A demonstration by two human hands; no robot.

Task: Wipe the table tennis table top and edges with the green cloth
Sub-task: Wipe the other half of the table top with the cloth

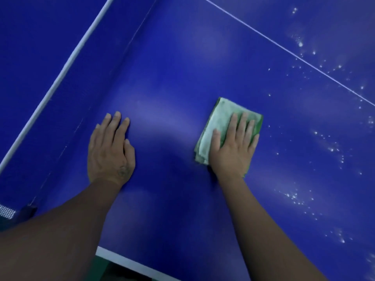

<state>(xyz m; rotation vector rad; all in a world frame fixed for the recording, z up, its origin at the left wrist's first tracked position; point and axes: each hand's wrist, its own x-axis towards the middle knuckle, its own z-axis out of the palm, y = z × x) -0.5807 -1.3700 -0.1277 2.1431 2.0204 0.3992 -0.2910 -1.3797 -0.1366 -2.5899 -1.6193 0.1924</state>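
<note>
Green cloth (221, 126) lies under the flat right hand (233, 147), fingers spread; left hand (110, 151) rests flat, fingers together. Droplets (332, 149) rightward remain unwiped on the table (172, 82).

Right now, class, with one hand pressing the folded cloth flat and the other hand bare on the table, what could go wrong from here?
1. The left hand rests bare on the blue table top, so it may leave prints on it.
2. White specks lie right of the green cloth; careless strokes could smear them over the rest of the top.
3. The right hand covers only part of the cloth, so the loose part could bunch up.
</note>
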